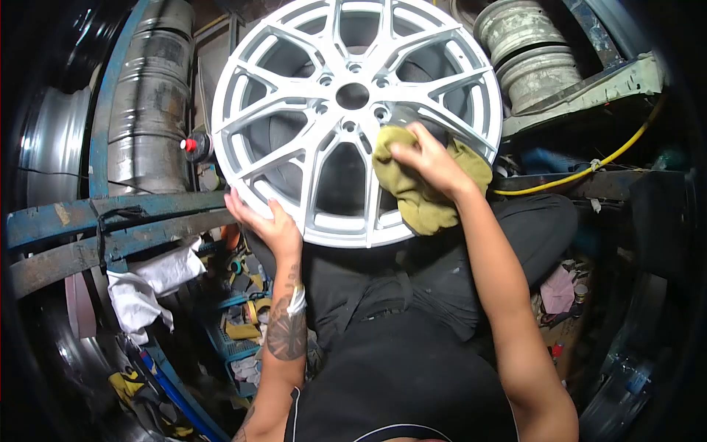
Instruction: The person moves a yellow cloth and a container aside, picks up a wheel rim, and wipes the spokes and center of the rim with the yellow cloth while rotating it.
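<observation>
A silver multi-spoke alloy wheel rim (pixel 352 66) faces me, with its round centre hole and ring of bolt holes in the upper middle of the view. My left hand (pixel 269 225) grips the rim's lower left edge, thumb on the front face and fingers around the outside. In my right hand (pixel 427 158) is a bunched olive-yellow cloth (pixel 420 195), pressed on the spokes right of and below the centre hole. Part of the cloth hangs over the rim's lower right edge. The right fingertips are partly buried in the cloth.
Stacked steel wheels (pixel 151 96) fill a rack on the left, with more worn wheels (pixel 526 55) at upper right. A black bottle with a red cap (pixel 196 146) stands beside the rim. A yellow hose (pixel 589 168) crosses the right. A white cloth (pixel 151 283) hangs from the blue frame (pixel 59 221).
</observation>
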Demonstrator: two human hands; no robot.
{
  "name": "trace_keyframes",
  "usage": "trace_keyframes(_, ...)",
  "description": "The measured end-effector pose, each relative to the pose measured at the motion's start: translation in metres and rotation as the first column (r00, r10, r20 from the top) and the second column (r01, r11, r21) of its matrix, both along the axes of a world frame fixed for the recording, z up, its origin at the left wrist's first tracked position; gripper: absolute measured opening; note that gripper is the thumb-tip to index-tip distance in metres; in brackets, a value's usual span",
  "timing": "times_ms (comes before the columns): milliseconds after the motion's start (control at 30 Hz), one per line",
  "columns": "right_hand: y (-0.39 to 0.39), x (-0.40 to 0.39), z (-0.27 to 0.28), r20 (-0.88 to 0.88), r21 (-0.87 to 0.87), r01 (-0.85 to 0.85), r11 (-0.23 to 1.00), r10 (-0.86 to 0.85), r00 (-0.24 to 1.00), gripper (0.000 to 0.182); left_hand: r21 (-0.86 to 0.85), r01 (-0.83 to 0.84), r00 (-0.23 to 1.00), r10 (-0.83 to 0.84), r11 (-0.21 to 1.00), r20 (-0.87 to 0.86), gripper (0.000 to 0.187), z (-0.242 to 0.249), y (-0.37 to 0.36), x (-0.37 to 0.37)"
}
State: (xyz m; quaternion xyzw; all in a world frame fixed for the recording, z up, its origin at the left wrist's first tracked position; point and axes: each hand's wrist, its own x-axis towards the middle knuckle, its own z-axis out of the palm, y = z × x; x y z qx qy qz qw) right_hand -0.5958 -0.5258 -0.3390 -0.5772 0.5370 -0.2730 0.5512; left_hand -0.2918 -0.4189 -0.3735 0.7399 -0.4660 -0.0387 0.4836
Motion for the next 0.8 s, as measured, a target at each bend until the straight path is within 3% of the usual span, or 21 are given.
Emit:
trace_keyframes(33,0.018,-0.007,0.013,-0.249,-0.123,-0.031,0.992,0.000,0.969,0.063,-0.049,0.040,0.967,-0.051,0.998,-0.249,0.078,0.007,-0.001,-0.006)
trace_keyframes(67,0.030,-0.012,0.016,-0.468,-0.179,-0.173,0.969,0.070,0.881,0.063,-0.073,-0.004,0.938,-0.022,0.997,-0.345,0.078,0.001,-0.002,-0.009)
trace_keyframes(100,0.034,-0.009,0.027,-0.564,-0.070,-0.227,0.971,0.149,0.812,0.062,-0.078,-0.050,0.899,0.011,0.996,-0.438,0.078,-0.006,0.002,-0.011)
trace_keyframes(200,0.002,0.018,0.037,-0.579,0.051,-0.140,0.989,0.144,0.802,0.059,-0.010,-0.097,0.848,0.078,0.995,-0.524,0.079,-0.001,-0.001,-0.016)
trace_keyframes(300,-0.049,0.055,-0.012,-0.504,-0.104,0.162,0.981,-0.192,0.842,0.063,-0.062,-0.146,0.736,0.066,0.987,-0.674,0.081,0.007,-0.004,-0.023)
trace_keyframes(367,-0.050,0.042,-0.035,-0.257,-0.076,0.275,0.959,-0.285,0.924,0.049,-0.057,-0.149,0.683,0.062,0.987,-0.728,0.081,0.009,-0.006,-0.022)
trace_keyframes(400,-0.042,0.028,-0.062,0.102,-0.018,0.373,0.928,-0.370,0.924,0.035,-0.046,-0.157,0.650,0.068,0.986,-0.757,0.081,0.008,-0.004,-0.021)
trace_keyframes(433,-0.023,0.027,-0.022,0.460,0.229,0.521,0.822,-0.563,0.686,0.026,-0.041,-0.150,0.682,0.074,0.988,-0.728,0.081,0.006,-0.005,-0.020)
trace_keyframes(467,-0.015,0.005,-0.021,0.629,0.380,0.468,0.798,-0.594,0.501,0.033,-0.035,-0.144,0.711,0.079,0.989,-0.699,0.080,0.004,-0.005,-0.019)
trace_keyframes(500,0.000,-0.008,0.007,0.655,0.602,0.406,0.688,-0.716,0.242,0.040,-0.022,-0.133,0.740,0.085,0.991,-0.667,0.080,0.002,-0.003,-0.019)
trace_keyframes(533,0.013,-0.038,0.009,0.680,0.574,0.460,0.678,-0.707,0.194,0.047,-0.015,-0.134,0.760,0.093,0.991,-0.644,0.079,0.002,-0.002,-0.020)
trace_keyframes(567,0.023,-0.085,-0.010,0.926,0.340,0.308,0.888,-0.373,0.054,0.050,-0.012,-0.137,0.780,0.100,0.991,-0.618,0.079,0.002,-0.003,-0.021)
trace_keyframes(600,0.030,-0.118,-0.013,0.964,0.164,0.360,0.918,-0.227,0.141,0.056,-0.004,-0.131,0.802,0.104,0.991,-0.589,0.078,0.003,-0.002,-0.020)
trace_keyframes(633,0.017,-0.107,0.035,0.774,0.326,0.777,0.538,-0.624,0.107,0.060,0.002,-0.136,0.804,0.111,0.991,-0.585,0.078,0.003,-0.002,-0.020)
trace_keyframes(667,0.011,-0.115,0.051,0.928,0.150,0.594,0.790,-0.319,0.190,0.059,0.007,-0.136,0.806,0.114,0.991,-0.581,0.078,0.003,-0.002,-0.019)
trace_keyframes(733,-0.011,-0.159,0.059,0.894,-0.208,0.271,0.940,0.070,0.444,0.056,0.007,-0.131,0.807,0.111,0.991,-0.580,0.078,0.003,-0.003,-0.021)
trace_keyframes(767,-0.049,-0.143,0.057,0.702,-0.333,0.370,0.867,-0.034,0.712,0.053,0.001,-0.130,0.807,0.107,0.992,-0.581,0.078,0.002,-0.002,-0.021)
trace_keyframes(800,-0.101,-0.112,0.050,0.330,-0.465,0.391,0.794,-0.254,0.909,0.051,-0.006,-0.132,0.808,0.104,0.991,-0.580,0.078,0.002,-0.002,-0.020)
